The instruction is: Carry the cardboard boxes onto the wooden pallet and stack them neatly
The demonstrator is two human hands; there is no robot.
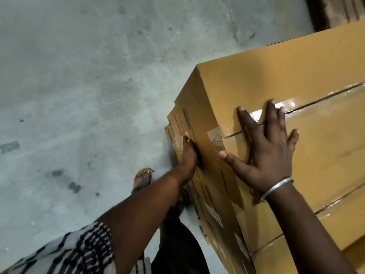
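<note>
The top box (286,91) already sits on a stack of boxes (209,196). The right hand (268,151) lies spread flat on its taped lid; the left hand (188,153) presses its side, apparently squaring it. The pallet is unseen, so remaining boxes cannot be judged.

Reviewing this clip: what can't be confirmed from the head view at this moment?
- Wooden pallet: not visible; the box stack and the frame's bottom edge hide its base.
- Printed labels: blurred, unreadable.
- Top box: cut off at the right edge.
- Left hand fingertips: hidden against the box side.
- Right hand: flat on top.
</note>
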